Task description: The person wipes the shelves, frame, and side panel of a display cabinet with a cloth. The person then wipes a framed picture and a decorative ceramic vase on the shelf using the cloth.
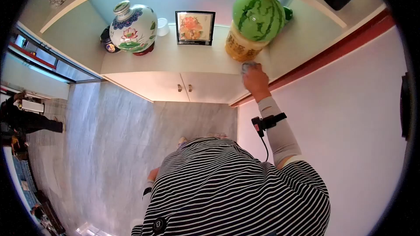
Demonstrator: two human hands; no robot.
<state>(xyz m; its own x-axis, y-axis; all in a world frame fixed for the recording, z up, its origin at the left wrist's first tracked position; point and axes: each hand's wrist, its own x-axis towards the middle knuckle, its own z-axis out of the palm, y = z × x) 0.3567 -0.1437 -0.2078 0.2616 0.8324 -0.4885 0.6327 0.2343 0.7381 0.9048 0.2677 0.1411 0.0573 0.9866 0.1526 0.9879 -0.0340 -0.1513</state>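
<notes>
My right hand is closed on a crumpled grey cloth at the shelf's front edge. Just behind the cloth stands a tan jar with dark characters, topped by a green watermelon-patterned vessel with a gold cap. The cloth is close to the jar's base; whether they touch, I cannot tell. My left hand hangs low beside the striped shirt, mostly hidden, and its fingers do not show.
On the same shelf are a framed flower picture, a white cup and a lotus-painted vase. Cabinet doors lie below. A white wall rises at right. Another person is at far left.
</notes>
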